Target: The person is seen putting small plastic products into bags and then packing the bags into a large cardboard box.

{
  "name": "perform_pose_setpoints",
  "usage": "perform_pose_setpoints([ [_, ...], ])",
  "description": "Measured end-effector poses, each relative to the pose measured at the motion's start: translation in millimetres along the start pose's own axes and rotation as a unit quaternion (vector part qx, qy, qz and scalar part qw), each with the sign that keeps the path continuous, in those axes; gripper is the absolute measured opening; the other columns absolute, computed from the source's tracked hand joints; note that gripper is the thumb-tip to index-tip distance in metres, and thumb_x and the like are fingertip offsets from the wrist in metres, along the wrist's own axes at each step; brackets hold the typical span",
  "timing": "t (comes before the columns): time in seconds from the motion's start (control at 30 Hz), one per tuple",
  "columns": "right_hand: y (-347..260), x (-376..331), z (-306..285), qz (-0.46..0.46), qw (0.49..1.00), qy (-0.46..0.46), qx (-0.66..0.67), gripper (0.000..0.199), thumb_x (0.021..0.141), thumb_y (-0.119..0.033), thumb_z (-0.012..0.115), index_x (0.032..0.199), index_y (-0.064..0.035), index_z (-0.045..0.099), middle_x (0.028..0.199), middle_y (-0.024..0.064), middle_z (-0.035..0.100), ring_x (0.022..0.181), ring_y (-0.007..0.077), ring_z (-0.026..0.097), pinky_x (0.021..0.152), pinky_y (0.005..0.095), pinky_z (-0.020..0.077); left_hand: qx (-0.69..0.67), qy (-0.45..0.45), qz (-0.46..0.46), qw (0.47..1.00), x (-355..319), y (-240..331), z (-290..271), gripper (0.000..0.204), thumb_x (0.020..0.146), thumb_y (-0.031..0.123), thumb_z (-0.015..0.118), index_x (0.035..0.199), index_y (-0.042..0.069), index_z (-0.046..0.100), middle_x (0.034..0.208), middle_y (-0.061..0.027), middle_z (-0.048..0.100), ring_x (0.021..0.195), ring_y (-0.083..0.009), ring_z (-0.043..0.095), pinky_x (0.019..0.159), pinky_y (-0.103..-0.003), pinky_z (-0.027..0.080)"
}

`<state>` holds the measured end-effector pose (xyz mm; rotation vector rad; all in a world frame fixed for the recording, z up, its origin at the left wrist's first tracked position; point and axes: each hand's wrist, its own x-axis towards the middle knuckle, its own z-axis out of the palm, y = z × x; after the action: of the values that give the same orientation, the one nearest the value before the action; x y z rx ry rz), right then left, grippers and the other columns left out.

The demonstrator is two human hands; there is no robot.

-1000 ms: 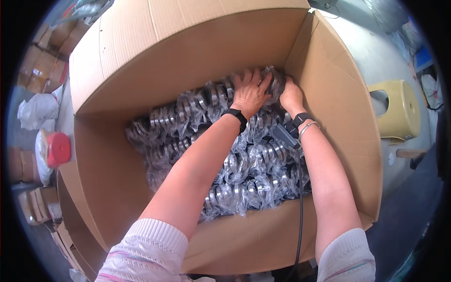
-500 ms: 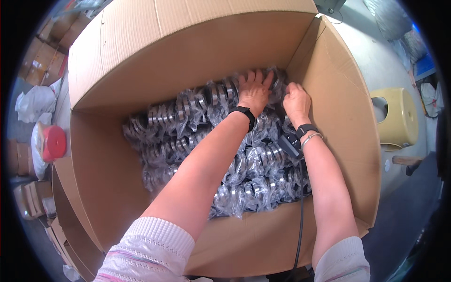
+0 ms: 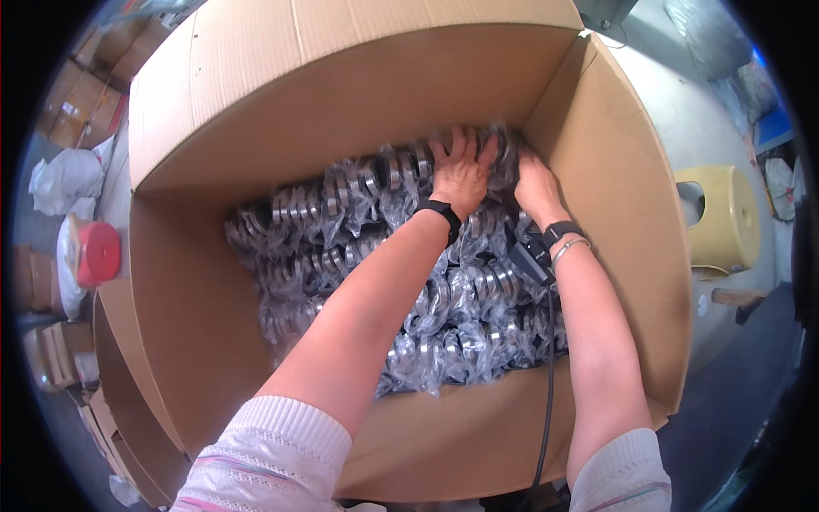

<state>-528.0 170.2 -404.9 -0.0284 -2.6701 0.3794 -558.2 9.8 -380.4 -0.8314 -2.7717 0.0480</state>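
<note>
Rows of shiny metal rings in clear plastic wrap [image 3: 465, 294] fill the bottom of a large cardboard box [image 3: 200, 282]. At the far right end of the back row, my left hand [image 3: 461, 177] rests on the wrapped rings [image 3: 502, 152], its fingers spread over them. Beside it, between the row's end and the box's right wall, is my right hand [image 3: 536, 189]. The fingers of that hand are drawn together and point down against the wrap; their tips are hidden, and what they pinch cannot be made out.
A black device [image 3: 531, 260] hangs under my right wrist, its black cable [image 3: 548, 384] running down over the box's near wall. A yellow stool [image 3: 725, 218] stands outside to the right, a red stool [image 3: 100, 254] to the left. Cartons [image 3: 81, 107] are stacked at far left.
My right hand has shifted slightly away from me, its fingers straighter and deeper at the row's end. My left hand stays on the wrapped rings, nearly unmoved.
</note>
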Motion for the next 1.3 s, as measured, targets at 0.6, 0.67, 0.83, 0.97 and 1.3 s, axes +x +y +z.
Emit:
perform_pose_setpoints([
  [0.6,-15,0,-31,0.131,0.959,-0.248,0.048,0.021,0.077,-0.001,0.051,0.089,0.0,0.068,0.1,0.0265,0.064,0.099,0.0416,0.061,0.086,0.0468,0.0491,0.029,-0.051,0.188,0.98,-39,-28,-10,0.063,0.088,0.041,0.058,0.144,0.021,0.038,0.154,-0.0001,0.023,0.142,-0.0278,0.019,0.107,-0.069,0.013],
  [0.67,-10,-5,-32,0.121,0.964,-0.222,0.077,0.018,0.076,0.0,0.052,0.086,0.0,0.067,0.097,0.0265,0.064,0.095,0.0413,0.062,0.084,0.0466,0.0493,0.024,-0.055,0.182,0.981,-39,-24,-12,0.064,0.088,0.041,0.058,0.144,0.019,0.038,0.154,-0.0006,0.023,0.142,-0.0284,0.018,0.107,-0.069,0.013],
  [0.83,-43,11,-54,0.162,0.973,-0.163,0.037,0.027,0.076,0.0,0.052,0.101,-0.0024,0.062,0.108,0.0212,0.062,0.095,0.0391,0.062,0.084,0.0465,0.0502,-0.057,-0.01,0.139,0.989,-51,-32,-22,0.065,0.083,0.033,0.064,0.142,0.018,0.04,0.154,-0.0056,0.024,0.141,-0.0308,0.02,0.106,-0.069,0.013],
  [0.97,-59,0,-27,0.016,0.988,-0.147,0.05,0.059,0.079,-0.001,0.049,0.137,-0.0052,0.038,0.144,0.0183,0.037,0.131,0.0348,0.039,0.105,0.0429,0.0386,-0.095,0.002,0.047,0.994,-54,-48,-16,0.068,0.082,0.029,0.065,0.143,0.017,0.036,0.154,-0.009,0.024,0.141,-0.0321,0.021,0.106,-0.068,0.014],
  [1.3,-79,4,-31,-0.011,0.964,-0.264,0.011,0.067,0.08,0.003,0.043,0.144,0.0056,0.022,0.15,0.026,0.023,0.14,0.0381,0.024,0.114,0.0404,0.0275,-0.058,0.001,0.046,0.997,-50,-55,-7,0.064,0.088,0.021,0.056,0.146,0.029,0.032,0.154,-0.0076,0.023,0.141,-0.033,0.022,0.104,-0.067,0.02],
])
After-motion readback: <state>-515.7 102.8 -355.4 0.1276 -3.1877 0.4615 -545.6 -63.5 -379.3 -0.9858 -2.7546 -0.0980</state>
